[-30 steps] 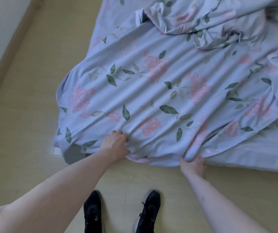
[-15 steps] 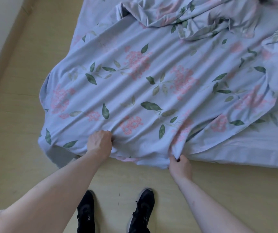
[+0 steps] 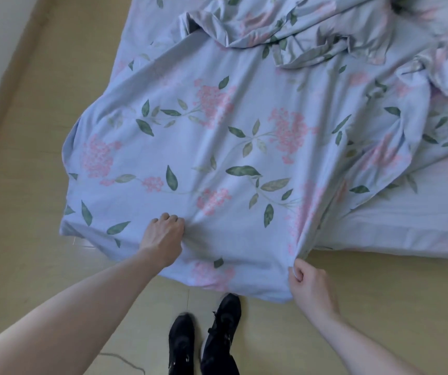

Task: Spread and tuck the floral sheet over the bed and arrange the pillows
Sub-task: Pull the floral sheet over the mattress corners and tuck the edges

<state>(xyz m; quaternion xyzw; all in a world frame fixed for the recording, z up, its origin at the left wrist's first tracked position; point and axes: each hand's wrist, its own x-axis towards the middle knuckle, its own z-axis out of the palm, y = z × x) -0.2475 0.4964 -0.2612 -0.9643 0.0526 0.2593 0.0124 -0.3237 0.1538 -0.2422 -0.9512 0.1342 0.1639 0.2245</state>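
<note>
Both grasp floral sheet (image 3: 217,147) — left hand (image 3: 163,234) bunching | right hand (image 3: 308,282) pinching edge

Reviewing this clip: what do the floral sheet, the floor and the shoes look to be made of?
Floral sheet: thin woven cloth, likely cotton or a blend, matte; it creases and bunches where the left hand and right hand grip it. Floor: smooth yellowish boards with faint seams, probably laminate or vinyl. Shoes: black, seemingly fabric trainers with laces; blur leaves that open.

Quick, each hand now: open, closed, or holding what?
Left hand: closed, gripping a bunch of the floral sheet.
Right hand: closed, pinching the floral sheet's edge.
</note>
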